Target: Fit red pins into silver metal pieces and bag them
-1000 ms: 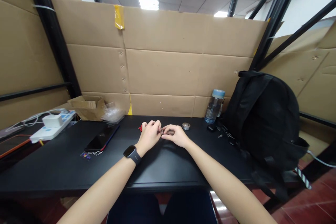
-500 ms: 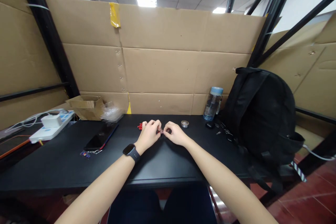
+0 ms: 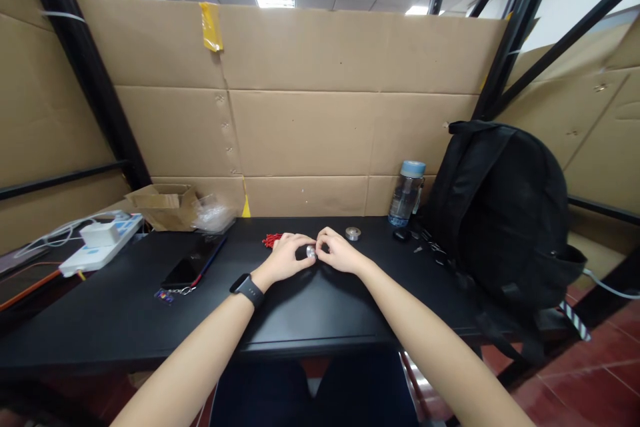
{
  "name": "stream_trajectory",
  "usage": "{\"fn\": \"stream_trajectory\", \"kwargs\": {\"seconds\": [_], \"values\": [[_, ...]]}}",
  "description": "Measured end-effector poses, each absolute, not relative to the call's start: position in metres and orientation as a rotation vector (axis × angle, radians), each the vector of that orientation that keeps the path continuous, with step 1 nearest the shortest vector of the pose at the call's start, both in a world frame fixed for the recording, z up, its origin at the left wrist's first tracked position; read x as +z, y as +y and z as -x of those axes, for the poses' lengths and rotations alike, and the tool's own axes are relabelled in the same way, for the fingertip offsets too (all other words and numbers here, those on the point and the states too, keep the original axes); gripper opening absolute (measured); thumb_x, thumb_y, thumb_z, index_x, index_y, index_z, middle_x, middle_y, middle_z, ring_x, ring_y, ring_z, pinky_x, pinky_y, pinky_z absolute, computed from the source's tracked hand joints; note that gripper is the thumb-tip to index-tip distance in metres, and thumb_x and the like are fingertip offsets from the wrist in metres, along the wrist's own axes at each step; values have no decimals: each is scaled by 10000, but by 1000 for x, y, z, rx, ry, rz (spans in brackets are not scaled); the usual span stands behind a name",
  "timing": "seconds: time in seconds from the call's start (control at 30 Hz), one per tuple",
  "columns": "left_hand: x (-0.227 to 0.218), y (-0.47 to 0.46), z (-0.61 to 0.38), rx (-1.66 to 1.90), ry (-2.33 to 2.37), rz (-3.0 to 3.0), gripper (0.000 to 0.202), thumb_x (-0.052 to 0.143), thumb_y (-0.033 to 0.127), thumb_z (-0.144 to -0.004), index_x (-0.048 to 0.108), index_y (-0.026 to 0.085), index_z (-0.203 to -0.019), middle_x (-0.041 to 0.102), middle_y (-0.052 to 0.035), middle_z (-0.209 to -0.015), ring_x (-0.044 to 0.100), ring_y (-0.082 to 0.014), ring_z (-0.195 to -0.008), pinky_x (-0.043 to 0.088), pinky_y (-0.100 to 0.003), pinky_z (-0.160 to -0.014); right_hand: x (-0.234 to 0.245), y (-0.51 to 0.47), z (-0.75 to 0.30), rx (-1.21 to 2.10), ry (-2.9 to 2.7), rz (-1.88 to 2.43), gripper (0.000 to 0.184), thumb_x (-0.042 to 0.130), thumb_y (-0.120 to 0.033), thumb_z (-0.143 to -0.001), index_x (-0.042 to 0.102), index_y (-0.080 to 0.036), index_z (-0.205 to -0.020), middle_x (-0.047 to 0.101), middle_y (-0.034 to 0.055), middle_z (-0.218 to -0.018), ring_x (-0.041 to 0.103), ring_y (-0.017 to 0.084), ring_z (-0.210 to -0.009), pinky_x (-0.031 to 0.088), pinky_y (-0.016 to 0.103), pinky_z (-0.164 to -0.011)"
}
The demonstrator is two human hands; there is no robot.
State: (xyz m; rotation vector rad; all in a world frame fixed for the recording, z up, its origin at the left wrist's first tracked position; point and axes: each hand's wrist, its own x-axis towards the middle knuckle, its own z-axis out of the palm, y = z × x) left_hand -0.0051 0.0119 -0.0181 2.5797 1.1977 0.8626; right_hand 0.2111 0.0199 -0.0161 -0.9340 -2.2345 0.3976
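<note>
My left hand [image 3: 287, 257], with a dark smartwatch [image 3: 247, 289] on its wrist, rests on the black desk [image 3: 125, 320] and pinches a small silver metal piece [image 3: 311, 251] at its fingertips. My right hand [image 3: 339, 252] meets it from the right, fingers curled and pinched against the same piece. A heap of small red parts [image 3: 272, 239] lies just behind my left hand. A second silver round piece [image 3: 353, 233] sits on the desk behind my right hand.
A black backpack [image 3: 505, 207] stands at the right with a blue-capped water bottle [image 3: 407, 193] beside it. A phone [image 3: 193, 261] with a keyring, a white power strip [image 3: 97, 245], a small cardboard box [image 3: 163, 203] and a plastic bag [image 3: 214, 213] lie at the left. Cardboard walls surround the desk.
The view shifted slightly. My left hand has lowered and flattened toward the desk, and the silver piece now shows between the two hands' fingertips.
</note>
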Motion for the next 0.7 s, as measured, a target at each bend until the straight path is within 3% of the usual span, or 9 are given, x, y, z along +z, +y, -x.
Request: {"fn": "stream_trajectory", "kwargs": {"seconds": [0.37, 0.43, 0.57, 0.63, 0.7], "values": [[-22, 15, 8, 704, 1256, -2646, 367, 657, 574, -878, 742, 357, -1160, 676, -34, -1246, 530, -295, -1144, 398, -446, -1019, -12, 23, -219, 421, -2262, 884, 58, 663, -140, -838, 668, -180, -796, 576, 52, -1067, 600, 162, -940, 488, 276, -780], [-16, 20, 17, 748, 1343, -2603, 332, 654, 513, -890, 733, 360, -1173, 671, -35, -1259, 531, -298, -1163, 409, -449, -1003, -13, 25, -222, 441, -2303, 890, 68, 698, -126, -798, 681, -178, -758, 603, 47, -1044, 612, 161, -928, 485, 274, -787], [-5, 36, 58, 854, 1665, -2488, 255, 617, 239, -872, 761, 324, -1065, 656, -36, -1267, 533, -289, -1194, 417, -438, -975, -10, 30, -234, 444, -2328, 933, 113, 753, -200, -789, 693, -180, -695, 655, 37, -961, 628, 154, -854, 477, 284, -806], [-4, 43, 82, 757, 1821, -2437, 210, 669, 240, -822, 781, 314, -982, 662, -42, -1228, 527, -308, -1202, 414, -445, -973, -9, 36, -245, 389, -2285, 1032, 160, 735, -296, -837, 707, -187, -722, 664, 33, -893, 622, 160, -810, 472, 293, -786], [-6, 48, 101, 558, 1902, -2382, 203, 759, 312, -754, 794, 328, -953, 671, -50, -1184, 519, -343, -1208, 416, -457, -961, -9, 46, -259, 262, -2174, 1176, 108, 720, -297, -843, 725, -197, -801, 657, 34, -878, 611, 169, -802, 468, 301, -784]]}}
